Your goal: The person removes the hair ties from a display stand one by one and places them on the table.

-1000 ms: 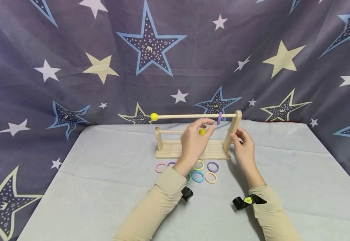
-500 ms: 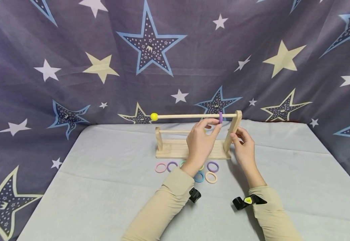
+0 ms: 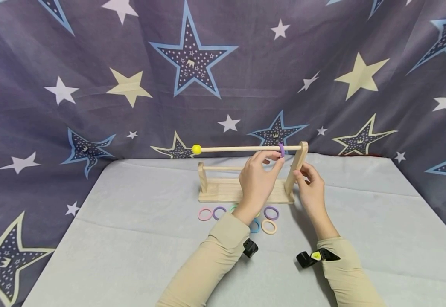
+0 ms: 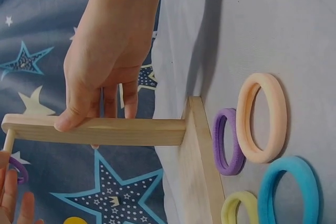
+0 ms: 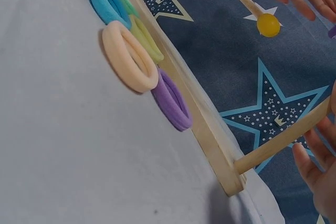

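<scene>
A wooden stand [image 3: 223, 192] has an upper rod [image 3: 234, 149] tipped with a yellow ball [image 3: 196, 149]. Around that rod, near its right end, hangs a purple hair tie [image 3: 282, 150]. My left hand [image 3: 258, 177] pinches the tie's lower edge between thumb and fingertips. At the right, my right hand [image 3: 312, 184] grips the tall post [image 4: 121, 131], thumb on one face and fingers reaching past the other side, as the left wrist view shows. The lower rod [image 3: 223, 168] is partly hidden behind my left hand; its yellow ball [image 5: 268, 25] shows in the right wrist view.
Several hair ties lie before the base: a pink one [image 3: 205, 214], two purple ones, a peach one [image 4: 262, 118], a blue one [image 4: 289, 190], a yellow one [image 5: 146, 39] and green, some behind my left wrist. A star-patterned cloth [image 3: 223, 102] hangs behind the table [image 3: 130, 238].
My left hand has moved right along the upper rod, its fingertips coming onto the purple hair tie, which has shifted slightly right. The right hand has stayed on the post.
</scene>
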`<state>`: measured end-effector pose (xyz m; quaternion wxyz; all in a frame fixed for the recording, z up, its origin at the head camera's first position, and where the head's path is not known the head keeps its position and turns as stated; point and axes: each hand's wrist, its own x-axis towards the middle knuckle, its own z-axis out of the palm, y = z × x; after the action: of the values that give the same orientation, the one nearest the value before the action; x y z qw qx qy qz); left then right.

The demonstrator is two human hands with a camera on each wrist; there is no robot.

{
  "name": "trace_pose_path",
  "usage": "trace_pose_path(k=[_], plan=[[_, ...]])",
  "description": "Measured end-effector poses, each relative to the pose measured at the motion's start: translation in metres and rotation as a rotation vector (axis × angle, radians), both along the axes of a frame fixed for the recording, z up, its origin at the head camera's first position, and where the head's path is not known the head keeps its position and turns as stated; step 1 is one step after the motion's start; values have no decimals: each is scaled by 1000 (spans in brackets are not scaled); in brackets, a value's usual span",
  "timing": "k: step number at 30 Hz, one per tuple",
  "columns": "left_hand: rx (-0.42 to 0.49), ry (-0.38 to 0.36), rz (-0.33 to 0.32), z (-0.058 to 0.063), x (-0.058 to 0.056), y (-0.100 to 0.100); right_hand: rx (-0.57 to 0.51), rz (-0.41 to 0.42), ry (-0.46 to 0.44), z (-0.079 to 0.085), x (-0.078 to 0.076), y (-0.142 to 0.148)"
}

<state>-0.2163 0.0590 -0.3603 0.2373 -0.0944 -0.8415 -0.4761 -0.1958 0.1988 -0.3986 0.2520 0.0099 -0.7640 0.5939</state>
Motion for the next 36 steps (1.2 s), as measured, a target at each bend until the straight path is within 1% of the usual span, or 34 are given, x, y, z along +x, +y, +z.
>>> trace_pose_path(k=[8, 21, 26, 32, 36], plan=[[-5, 3, 8, 0, 0, 1, -13, 1, 7, -1, 0, 0], [-10, 18, 20, -1, 1, -3, -11, 3, -4, -2, -1, 0], [7, 25, 16, -1, 2, -7, -15, 5, -3, -1, -1, 0], [45, -1, 21, -3, 4, -13, -23, 2, 2, -2, -1, -1], [79, -6, 10, -3, 5, -17, -27, -5, 8, -2, -1, -1]])
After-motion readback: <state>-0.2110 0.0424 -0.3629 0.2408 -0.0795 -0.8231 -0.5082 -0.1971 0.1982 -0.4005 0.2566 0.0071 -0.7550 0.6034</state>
